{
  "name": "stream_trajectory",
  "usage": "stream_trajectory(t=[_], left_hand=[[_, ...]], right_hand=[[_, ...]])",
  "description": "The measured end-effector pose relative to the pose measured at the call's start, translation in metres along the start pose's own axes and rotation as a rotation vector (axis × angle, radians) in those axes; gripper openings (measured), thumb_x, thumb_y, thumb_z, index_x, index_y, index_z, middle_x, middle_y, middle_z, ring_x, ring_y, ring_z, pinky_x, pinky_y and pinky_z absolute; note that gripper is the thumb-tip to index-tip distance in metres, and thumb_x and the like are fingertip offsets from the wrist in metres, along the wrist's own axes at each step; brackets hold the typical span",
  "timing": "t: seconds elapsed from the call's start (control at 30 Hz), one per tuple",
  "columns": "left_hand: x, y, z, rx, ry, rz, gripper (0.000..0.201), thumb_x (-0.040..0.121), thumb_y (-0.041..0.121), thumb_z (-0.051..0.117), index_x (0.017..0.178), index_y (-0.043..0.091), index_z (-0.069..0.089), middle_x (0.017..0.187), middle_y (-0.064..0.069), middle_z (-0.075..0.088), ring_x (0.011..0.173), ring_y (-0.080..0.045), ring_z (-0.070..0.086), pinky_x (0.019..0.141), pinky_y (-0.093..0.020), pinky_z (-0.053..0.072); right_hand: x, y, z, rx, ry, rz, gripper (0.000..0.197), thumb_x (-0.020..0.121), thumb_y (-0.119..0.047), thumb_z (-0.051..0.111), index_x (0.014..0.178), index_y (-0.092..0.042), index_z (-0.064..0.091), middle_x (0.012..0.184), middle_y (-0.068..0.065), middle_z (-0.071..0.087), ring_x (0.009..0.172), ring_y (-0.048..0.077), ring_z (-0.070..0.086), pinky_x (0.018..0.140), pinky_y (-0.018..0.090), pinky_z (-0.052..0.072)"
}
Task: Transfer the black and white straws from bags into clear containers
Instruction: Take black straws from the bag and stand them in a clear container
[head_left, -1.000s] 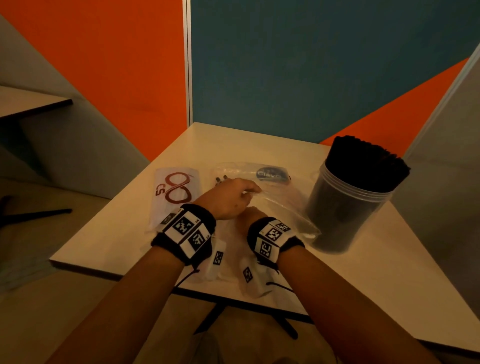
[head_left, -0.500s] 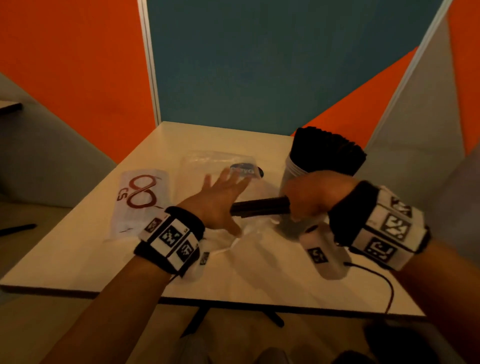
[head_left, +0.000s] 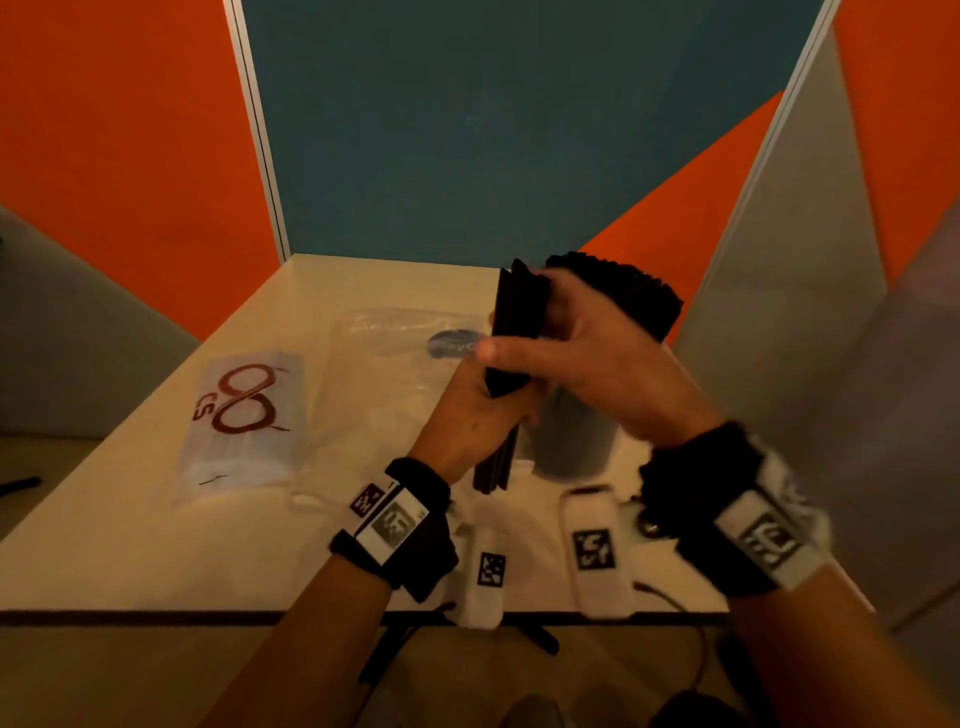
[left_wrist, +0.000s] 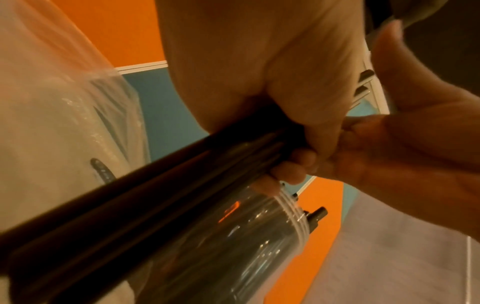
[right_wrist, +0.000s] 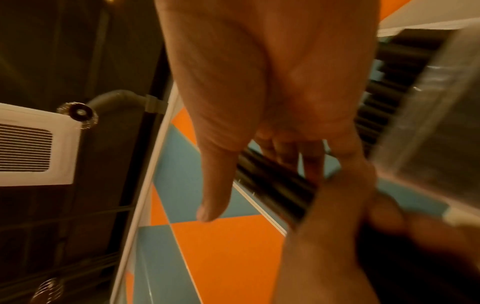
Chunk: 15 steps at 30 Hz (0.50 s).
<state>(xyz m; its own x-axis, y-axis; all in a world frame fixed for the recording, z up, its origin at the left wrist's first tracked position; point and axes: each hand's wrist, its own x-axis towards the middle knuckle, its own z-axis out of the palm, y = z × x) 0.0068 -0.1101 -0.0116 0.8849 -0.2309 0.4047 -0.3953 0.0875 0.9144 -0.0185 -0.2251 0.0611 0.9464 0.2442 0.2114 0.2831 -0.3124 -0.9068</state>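
A bundle of black straws (head_left: 511, 332) stands nearly upright in front of the clear container (head_left: 571, 441). My left hand (head_left: 498, 400) grips the bundle low down, fingers curled round it (left_wrist: 293, 164). My right hand (head_left: 519, 322) lays straight fingers against the bundle's upper part, with its thumb (right_wrist: 213, 197) stretched out and off the straws. The container (left_wrist: 233, 246) is packed with black straws (head_left: 634, 306) that stick out of its top. A bag of white straws (head_left: 244, 415) with a red "8 CS" mark lies at the left.
An emptied clear plastic bag (head_left: 395, 353) lies flat on the beige table (head_left: 130, 545), behind my left hand. Orange and blue partition walls close the table's far side. A grey panel stands close on the right.
Half a second ago my right hand held the bundle level, just out of the clear bag. Now the bundle is upright in my left hand, and my right hand has let go.
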Motion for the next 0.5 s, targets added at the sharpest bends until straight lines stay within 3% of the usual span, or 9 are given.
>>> stream_trajectory(t=[0.07, 0.13, 0.2, 0.27, 0.33, 0.4, 0.43, 0.5], left_hand=[[-0.003, -0.005, 0.005, -0.013, -0.021, -0.009, 0.033, 0.087, -0.006, 0.058, 0.102, 0.022, 0.051, 0.086, 0.001, 0.062, 0.068, -0.002, 0.064, 0.061, -0.023, 0.055], [-0.007, -0.013, 0.006, 0.016, -0.059, -0.042, 0.033, 0.087, -0.005, 0.059, 0.095, 0.027, 0.056, 0.09, -0.005, 0.066, 0.077, -0.005, 0.066, 0.07, -0.023, 0.056], [-0.01, -0.021, 0.006, 0.035, -0.09, -0.097, 0.031, 0.087, -0.003, 0.06, 0.094, 0.028, 0.059, 0.094, -0.005, 0.068, 0.084, -0.005, 0.066, 0.076, -0.023, 0.055], [-0.013, -0.03, 0.005, 0.043, -0.1, -0.142, 0.033, 0.086, -0.002, 0.061, 0.099, 0.028, 0.058, 0.099, -0.002, 0.067, 0.089, -0.003, 0.066, 0.079, -0.023, 0.054], [-0.015, -0.037, 0.005, 0.055, -0.115, -0.185, 0.034, 0.084, -0.001, 0.064, 0.099, 0.029, 0.059, 0.104, -0.007, 0.067, 0.095, -0.01, 0.066, 0.085, -0.03, 0.054], [-0.016, -0.04, 0.007, 0.066, -0.104, -0.206, 0.033, 0.083, 0.001, 0.067, 0.098, 0.03, 0.059, 0.104, -0.008, 0.067, 0.098, -0.017, 0.065, 0.088, -0.038, 0.053], [-0.017, -0.041, 0.009, 0.058, -0.086, -0.197, 0.033, 0.081, 0.004, 0.068, 0.1, 0.029, 0.058, 0.103, -0.006, 0.066, 0.098, -0.015, 0.064, 0.088, -0.037, 0.053], [-0.017, -0.038, 0.01, 0.024, -0.062, -0.177, 0.032, 0.081, 0.004, 0.066, 0.108, 0.019, 0.057, 0.098, 0.0, 0.064, 0.09, -0.002, 0.065, 0.078, -0.022, 0.054]], right_hand=[[-0.002, 0.017, 0.016, 0.081, 0.089, -0.032, 0.04, 0.076, -0.019, 0.078, 0.11, -0.011, 0.06, 0.095, -0.001, 0.069, 0.088, 0.003, 0.066, 0.075, 0.02, 0.056], [-0.003, 0.029, 0.025, 0.137, 0.157, -0.055, 0.014, 0.082, -0.01, 0.072, 0.092, -0.016, 0.064, 0.08, -0.009, 0.066, 0.075, -0.002, 0.064, 0.064, 0.013, 0.051], [-0.004, 0.041, 0.03, 0.167, 0.169, -0.056, 0.02, 0.085, -0.007, 0.068, 0.081, -0.027, 0.064, 0.073, -0.017, 0.064, 0.072, -0.005, 0.061, 0.064, 0.011, 0.048], [-0.005, 0.053, 0.033, 0.164, 0.156, -0.047, 0.023, 0.085, -0.009, 0.069, 0.082, -0.031, 0.064, 0.077, -0.014, 0.062, 0.075, -0.002, 0.06, 0.069, 0.015, 0.049], [-0.008, 0.061, 0.035, 0.182, 0.166, -0.017, 0.013, 0.084, -0.013, 0.071, 0.092, -0.022, 0.066, 0.084, -0.008, 0.063, 0.08, 0.002, 0.062, 0.072, 0.019, 0.05], [-0.008, 0.065, 0.035, 0.208, 0.183, 0.022, 0.017, 0.083, -0.014, 0.071, 0.099, -0.013, 0.065, 0.086, -0.006, 0.064, 0.08, 0.002, 0.062, 0.071, 0.018, 0.051], [-0.008, 0.066, 0.035, 0.211, 0.171, 0.032, 0.016, 0.084, -0.014, 0.071, 0.098, -0.012, 0.065, 0.085, -0.006, 0.064, 0.078, 0.001, 0.062, 0.069, 0.018, 0.051], [-0.008, 0.064, 0.033, 0.184, 0.126, 0.015, 0.011, 0.085, -0.014, 0.069, 0.095, -0.015, 0.064, 0.084, -0.005, 0.064, 0.078, 0.002, 0.062, 0.071, 0.019, 0.051]])
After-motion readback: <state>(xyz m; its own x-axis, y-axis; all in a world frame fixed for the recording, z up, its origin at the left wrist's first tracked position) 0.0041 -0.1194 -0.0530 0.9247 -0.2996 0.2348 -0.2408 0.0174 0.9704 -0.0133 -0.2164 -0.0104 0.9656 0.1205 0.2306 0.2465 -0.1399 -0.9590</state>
